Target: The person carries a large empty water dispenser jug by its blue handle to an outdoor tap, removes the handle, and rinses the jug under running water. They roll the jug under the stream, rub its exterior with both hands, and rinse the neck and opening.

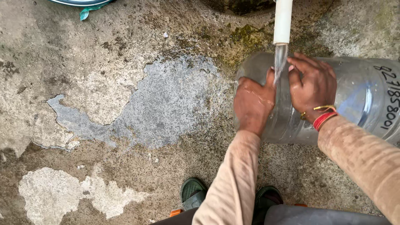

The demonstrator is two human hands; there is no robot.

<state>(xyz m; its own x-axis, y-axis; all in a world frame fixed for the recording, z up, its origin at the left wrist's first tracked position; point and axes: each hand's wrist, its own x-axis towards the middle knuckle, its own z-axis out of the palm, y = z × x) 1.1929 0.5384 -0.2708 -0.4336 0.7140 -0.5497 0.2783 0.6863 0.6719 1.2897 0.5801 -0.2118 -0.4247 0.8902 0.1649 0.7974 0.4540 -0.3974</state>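
A big clear jug (358, 104) lies on its side on the wet concrete floor (125, 62). Its long way runs left to right, with one end at the left, under the hands, and the rest reaching off to the right edge. Which end this is cannot be told.

A white pipe (283, 21) hangs down from the top, and water (280, 58) pours from it onto the jug, right between the two hands.

The left hand (253, 102) lies flat on the jug's left end, fingers loose and open, holding nothing. The right hand (312, 85) is just beside it, to the right of the water. Its fingers curl over the top of the jug, pressing on it but not closed around anything. Both hands touch the jug. The left one is nearer its end. The right wrist has a red and gold bangle (323, 116).

Below, two dark sandals (193, 193) stand on the floor, near the jug. A damp grey patch (166, 104) spreads on the floor to the left.
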